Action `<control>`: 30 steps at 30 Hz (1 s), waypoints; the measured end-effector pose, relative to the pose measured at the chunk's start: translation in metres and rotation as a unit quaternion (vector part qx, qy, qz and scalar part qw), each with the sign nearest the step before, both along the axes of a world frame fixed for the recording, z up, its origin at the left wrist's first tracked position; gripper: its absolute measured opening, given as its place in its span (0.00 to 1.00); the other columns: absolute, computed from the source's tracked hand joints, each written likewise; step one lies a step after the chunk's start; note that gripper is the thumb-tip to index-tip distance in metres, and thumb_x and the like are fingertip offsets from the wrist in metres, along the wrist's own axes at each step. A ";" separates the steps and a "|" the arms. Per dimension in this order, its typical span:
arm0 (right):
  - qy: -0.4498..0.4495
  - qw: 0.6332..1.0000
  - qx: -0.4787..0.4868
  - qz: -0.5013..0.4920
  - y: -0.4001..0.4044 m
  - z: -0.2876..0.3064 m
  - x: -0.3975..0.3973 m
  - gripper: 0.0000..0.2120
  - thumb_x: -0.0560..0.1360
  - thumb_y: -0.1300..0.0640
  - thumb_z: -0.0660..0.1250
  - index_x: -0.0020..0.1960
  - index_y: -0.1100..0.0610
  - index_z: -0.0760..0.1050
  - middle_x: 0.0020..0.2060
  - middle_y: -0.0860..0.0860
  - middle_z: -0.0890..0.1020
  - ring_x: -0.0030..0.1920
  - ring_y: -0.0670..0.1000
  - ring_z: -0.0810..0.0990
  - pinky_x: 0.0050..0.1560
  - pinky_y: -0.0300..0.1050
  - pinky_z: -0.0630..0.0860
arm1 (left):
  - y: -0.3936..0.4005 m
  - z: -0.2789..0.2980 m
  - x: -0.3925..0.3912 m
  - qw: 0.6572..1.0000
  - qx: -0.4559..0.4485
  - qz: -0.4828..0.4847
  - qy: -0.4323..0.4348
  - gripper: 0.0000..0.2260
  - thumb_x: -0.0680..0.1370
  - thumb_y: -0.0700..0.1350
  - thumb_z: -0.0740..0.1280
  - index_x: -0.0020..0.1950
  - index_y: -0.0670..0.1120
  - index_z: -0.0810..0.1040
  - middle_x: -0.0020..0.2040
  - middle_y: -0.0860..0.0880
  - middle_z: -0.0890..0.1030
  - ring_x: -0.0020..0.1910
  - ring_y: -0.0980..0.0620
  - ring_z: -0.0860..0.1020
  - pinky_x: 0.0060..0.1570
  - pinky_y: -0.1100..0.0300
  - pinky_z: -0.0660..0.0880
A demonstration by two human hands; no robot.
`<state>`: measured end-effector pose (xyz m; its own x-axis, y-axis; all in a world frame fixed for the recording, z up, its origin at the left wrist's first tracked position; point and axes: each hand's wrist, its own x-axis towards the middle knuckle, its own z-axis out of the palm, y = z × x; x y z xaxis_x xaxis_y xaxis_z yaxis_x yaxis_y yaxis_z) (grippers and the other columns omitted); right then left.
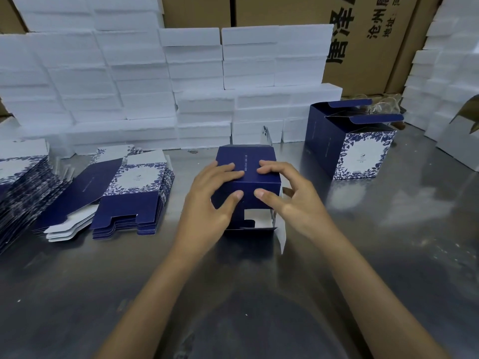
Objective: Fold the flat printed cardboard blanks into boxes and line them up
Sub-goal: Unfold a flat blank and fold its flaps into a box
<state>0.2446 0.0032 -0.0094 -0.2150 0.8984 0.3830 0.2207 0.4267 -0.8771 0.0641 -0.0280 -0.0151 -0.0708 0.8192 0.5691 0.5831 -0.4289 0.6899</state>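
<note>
A half-folded dark blue box (247,158) lies on its side at the middle of the metal table (363,242), its near end flaps partly open and showing white inside. My left hand (212,198) grips its left side, fingers on top and thumb on the near face. My right hand (287,193) holds the right side the same way. A stack of flat blue-and-white printed blanks (124,200) lies to the left. One folded box (350,141) stands upright at the right, top flaps open.
Another pile of flat blanks (20,187) sits at the far left edge. White foam blocks (181,81) are stacked in a wall along the back and at the right (445,68). Brown printed cartons (363,35) stand behind them.
</note>
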 end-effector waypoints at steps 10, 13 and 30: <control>0.055 0.998 -0.024 0.013 -0.007 0.005 -0.007 0.10 0.73 0.62 0.76 0.49 0.48 0.84 0.64 0.44 0.76 0.67 0.39 0.73 0.72 0.53 0.70 | -0.002 0.003 0.006 0.998 0.022 0.004 -0.052 0.11 0.73 0.42 0.77 0.52 0.55 0.83 0.59 0.57 0.80 0.67 0.51 0.71 0.66 0.69 0.63; 0.073 0.997 -0.012 -0.014 -0.006 0.001 -0.011 0.08 0.73 0.63 0.76 0.48 0.51 0.84 0.63 0.46 0.77 0.66 0.40 0.75 0.70 0.47 0.70 | -0.001 -0.001 0.010 0.997 0.034 0.023 -0.064 0.09 0.74 0.42 0.76 0.51 0.53 0.85 0.58 0.56 0.81 0.67 0.53 0.71 0.63 0.75 0.60; 0.099 0.995 -0.022 -0.012 -0.003 -0.005 -0.011 0.09 0.74 0.64 0.75 0.51 0.54 0.85 0.65 0.46 0.77 0.67 0.41 0.74 0.72 0.52 0.69 | 0.001 0.000 0.008 0.995 -0.009 0.000 -0.103 0.10 0.75 0.43 0.74 0.53 0.56 0.84 0.59 0.60 0.81 0.70 0.59 0.68 0.66 0.73 0.61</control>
<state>0.2336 0.0005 -0.0144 -0.1171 0.9194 0.3754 0.0517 0.3831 -0.9223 0.0722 -0.0268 -0.0152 -0.1844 0.8295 0.5272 0.4286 -0.4148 0.8026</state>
